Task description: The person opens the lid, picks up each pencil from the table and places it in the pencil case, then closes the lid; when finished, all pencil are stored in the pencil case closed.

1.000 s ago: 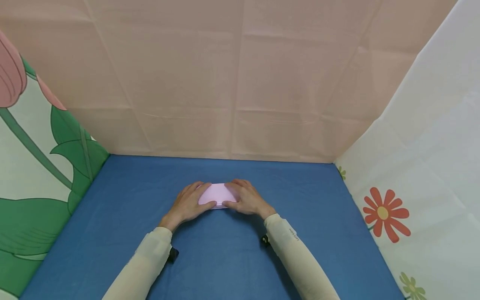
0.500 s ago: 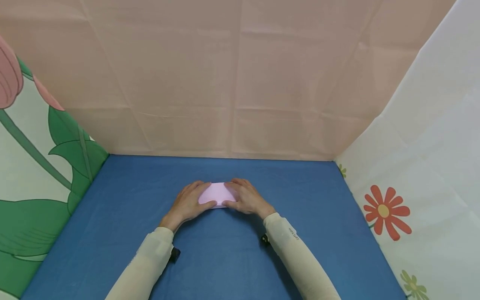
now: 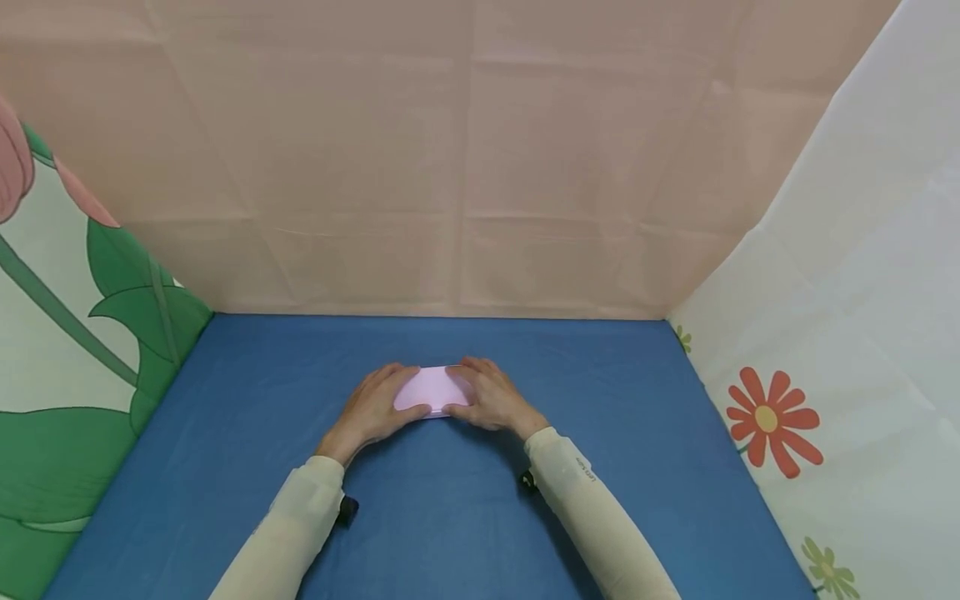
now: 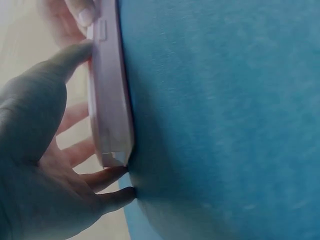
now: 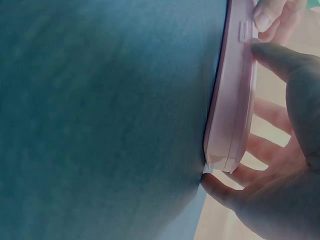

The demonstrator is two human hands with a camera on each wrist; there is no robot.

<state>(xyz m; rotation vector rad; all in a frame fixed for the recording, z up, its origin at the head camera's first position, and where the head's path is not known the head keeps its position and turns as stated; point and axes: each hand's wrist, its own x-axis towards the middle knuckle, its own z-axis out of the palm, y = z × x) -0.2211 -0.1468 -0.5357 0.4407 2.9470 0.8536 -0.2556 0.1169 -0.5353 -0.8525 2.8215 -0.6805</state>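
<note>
A flat pink plastic case [image 3: 432, 388] with rounded corners lies on the blue cloth, its lid down. My left hand [image 3: 372, 408] grips its left side, thumb along the front edge and fingers round the end and back. From the other side my right hand [image 3: 495, 397] holds it the same way, the two thumb tips close together at the front middle. In the left wrist view a small raised tab shows on the front wall of the case [image 4: 108, 95], right by the thumb. The right wrist view shows a seam running along the case [image 5: 231, 95].
Blue cloth [image 3: 450, 517] covers the table around the case. A plain beige sheet [image 3: 465, 167] hangs behind it. A leaf-printed sheet [image 3: 67, 467] stands at the left, and a white flower-printed one [image 3: 840, 292] at the right.
The head view has shifted very slightly. Both hands keep their hold on the case, and the case stays where it was.
</note>
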